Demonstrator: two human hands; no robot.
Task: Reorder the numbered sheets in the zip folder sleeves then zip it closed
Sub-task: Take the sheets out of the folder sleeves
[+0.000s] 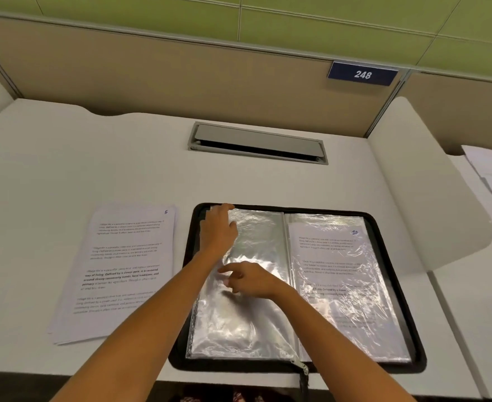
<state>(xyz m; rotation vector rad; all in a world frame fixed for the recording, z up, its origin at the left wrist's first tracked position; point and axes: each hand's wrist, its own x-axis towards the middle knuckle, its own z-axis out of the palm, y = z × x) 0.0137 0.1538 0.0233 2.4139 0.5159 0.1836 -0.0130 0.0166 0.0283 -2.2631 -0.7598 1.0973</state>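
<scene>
A black zip folder (395, 285) lies open on the white desk, its clear plastic sleeves spread left and right. The left sleeve (256, 323) looks empty and crinkled. The right sleeve holds a printed sheet numbered 10 (334, 256). My left hand (217, 227) reaches to the top left corner of the left sleeve, fingers curled at its upper edge. My right hand (250, 278) rests on the middle of the left sleeve, index finger pointing left. A stack of loose sheets (117, 274), the top one numbered 5, lies left of the folder. The zipper pull (302, 369) hangs at the front edge.
A grey cable hatch (257, 143) is set into the desk behind the folder. Beige partition walls enclose the desk, with a blue plate reading 248 (362, 74). More papers (491, 169) lie on the neighbouring desk at right. The desk's front edge runs just below the folder.
</scene>
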